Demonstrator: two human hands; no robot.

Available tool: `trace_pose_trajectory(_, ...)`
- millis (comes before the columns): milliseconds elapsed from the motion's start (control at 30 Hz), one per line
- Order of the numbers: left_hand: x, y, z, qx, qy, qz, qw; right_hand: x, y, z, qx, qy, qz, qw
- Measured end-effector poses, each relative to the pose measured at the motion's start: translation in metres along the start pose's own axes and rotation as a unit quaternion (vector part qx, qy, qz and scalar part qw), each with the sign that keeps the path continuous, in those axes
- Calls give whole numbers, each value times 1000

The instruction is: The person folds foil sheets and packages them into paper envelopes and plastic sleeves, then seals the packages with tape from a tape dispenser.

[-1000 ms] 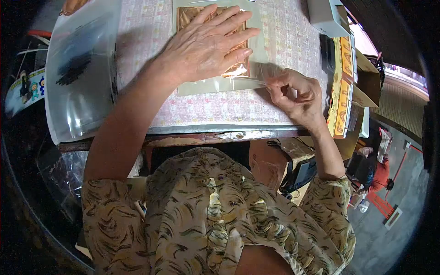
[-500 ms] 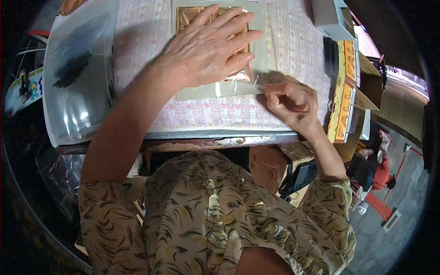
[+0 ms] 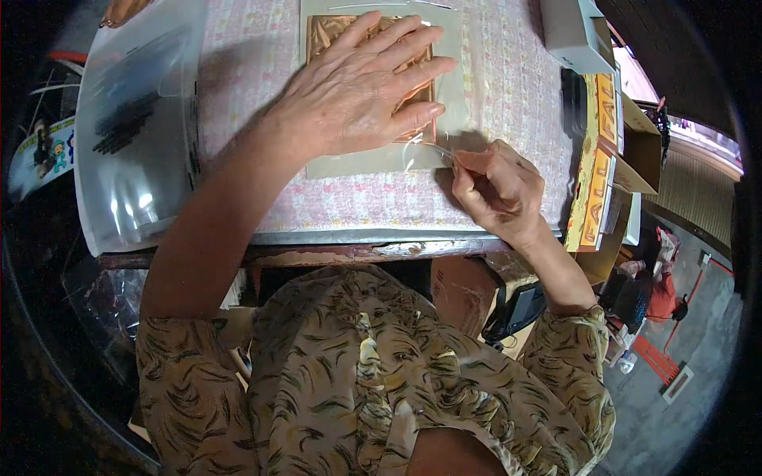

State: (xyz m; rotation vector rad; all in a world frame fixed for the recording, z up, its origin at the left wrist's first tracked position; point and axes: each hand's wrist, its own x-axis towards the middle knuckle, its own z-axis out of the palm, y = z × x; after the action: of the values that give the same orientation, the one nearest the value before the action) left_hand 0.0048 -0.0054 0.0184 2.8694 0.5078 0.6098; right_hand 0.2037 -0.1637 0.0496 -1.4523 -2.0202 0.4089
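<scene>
My left hand (image 3: 361,91) lies flat with its fingers spread over a shiny copper-coloured foil square (image 3: 321,33). The foil rests on a greyish board or sheet (image 3: 337,166), and its middle is covered by the palm. Near the foil's lower right corner, my right hand (image 3: 502,190) is closed in a pinch. A thin strip of clear film (image 3: 444,150) runs from the foil's corner to those pinched fingertips. Exactly how much film is between the fingers is hidden.
A pink-and-white checked cloth (image 3: 381,205) covers the table. On the left stands a translucent plastic bin or sheet (image 3: 151,166). To the right are a white box (image 3: 575,40), a dark object (image 3: 573,99) and a yellow carton (image 3: 595,174). A person in red (image 3: 663,297) is in the background.
My right hand has shifted slightly left and down, still pinched. The clear film by the foil's lower edge has changed shape and its glints have moved. My left hand stays almost in place.
</scene>
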Motion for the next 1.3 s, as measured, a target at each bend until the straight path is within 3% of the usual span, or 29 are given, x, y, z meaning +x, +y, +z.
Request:
trace_pose_trajectory(67,0,1,0,-6,-1,-1,1000,0,-4,-2,-3,-14,5,1000)
trace_pose_trajectory(133,0,1,0,2,-5,-4,1000,-2,-10,-3,92,-26,139,986)
trace_pose_trajectory(167,1,1,0,2,-4,-2,1000,-1,-13,-4,91,-25,140,986)
trace_pose_trajectory(267,1,1,0,1,4,4,1000,0,-17,-4,99,-34,131,986)
trace_pose_trajectory(567,1,-1,-2,-12,-5,9,1000,1,-17,11,-64,14,-9,998)
trace_pose_trajectory(867,-7,-7,14,-28,-16,-3,999,-10,-15,11,115,2,155,981)
trace_pose_trajectory(933,-8,-7,16,-31,-11,-6,999,-13,-12,1,238,-10,215,947)
trace_pose_trajectory(1033,-7,-8,15,-20,-17,-3,1000,-14,-5,-17,301,-27,263,916)
trace_pose_trajectory(1300,-6,-9,13,-12,-16,8,1000,-3,1,-26,328,-112,286,893)
